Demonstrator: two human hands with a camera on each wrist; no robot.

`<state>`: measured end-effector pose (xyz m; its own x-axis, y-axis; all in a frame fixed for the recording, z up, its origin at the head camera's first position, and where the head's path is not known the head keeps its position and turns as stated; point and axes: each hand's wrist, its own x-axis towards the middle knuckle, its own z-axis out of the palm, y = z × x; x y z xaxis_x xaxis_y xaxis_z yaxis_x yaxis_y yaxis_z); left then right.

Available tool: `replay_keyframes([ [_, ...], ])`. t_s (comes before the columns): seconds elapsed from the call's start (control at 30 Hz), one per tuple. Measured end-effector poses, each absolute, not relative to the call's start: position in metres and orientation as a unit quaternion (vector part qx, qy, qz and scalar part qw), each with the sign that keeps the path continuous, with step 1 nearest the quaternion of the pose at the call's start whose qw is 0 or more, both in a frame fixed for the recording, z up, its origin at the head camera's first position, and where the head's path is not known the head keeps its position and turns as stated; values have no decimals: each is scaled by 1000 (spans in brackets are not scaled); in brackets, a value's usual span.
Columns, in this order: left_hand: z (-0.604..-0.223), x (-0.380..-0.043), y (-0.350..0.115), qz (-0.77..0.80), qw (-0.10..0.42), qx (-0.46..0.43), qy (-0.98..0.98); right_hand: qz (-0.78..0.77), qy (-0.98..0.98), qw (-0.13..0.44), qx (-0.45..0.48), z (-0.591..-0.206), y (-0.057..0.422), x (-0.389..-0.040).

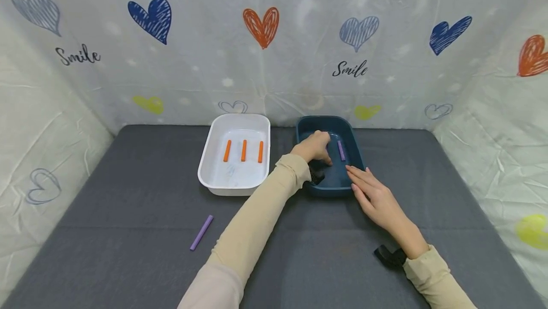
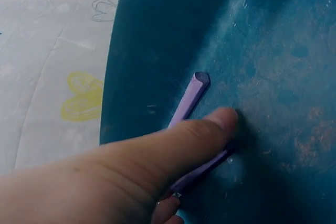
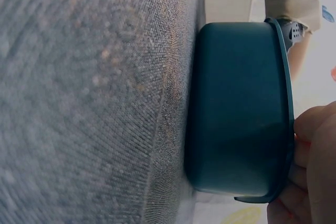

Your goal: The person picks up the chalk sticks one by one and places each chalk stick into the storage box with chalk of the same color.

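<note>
My left hand (image 1: 314,148) reaches into the dark blue bin (image 1: 327,190), its thumb and fingers curled at a purple chalk stick (image 2: 206,170) partly hidden under the thumb. A second purple chalk stick (image 1: 341,151) lies on the bin's floor to the right; the left wrist view shows its blunt end just beyond the thumb. At the bin's near right corner, my right hand (image 1: 376,199) rests its extended fingers against the rim. The right wrist view shows those fingers (image 3: 294,203) at the edge of the bin's outer wall (image 3: 236,108).
Left of the blue bin stands a white bin (image 1: 233,191) holding several orange chalk sticks. One more purple chalk stick (image 1: 201,233) lies on the grey cloth (image 1: 128,214), left of my left sleeve. A heart-printed curtain (image 1: 295,75) hangs behind both bins.
</note>
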<state>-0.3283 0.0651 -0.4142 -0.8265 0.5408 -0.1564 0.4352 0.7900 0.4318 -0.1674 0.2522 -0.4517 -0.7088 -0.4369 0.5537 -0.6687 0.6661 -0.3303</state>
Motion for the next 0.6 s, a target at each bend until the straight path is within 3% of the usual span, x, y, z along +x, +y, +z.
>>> replay_keyframes([
  [0.27,-403,-326,63,228,157,229,933,262,-885,222,313,-453,252,-167],
  [0.6,-381,-325,60,224,141,250,932,266,-886,218,312,-450,252,-167],
])
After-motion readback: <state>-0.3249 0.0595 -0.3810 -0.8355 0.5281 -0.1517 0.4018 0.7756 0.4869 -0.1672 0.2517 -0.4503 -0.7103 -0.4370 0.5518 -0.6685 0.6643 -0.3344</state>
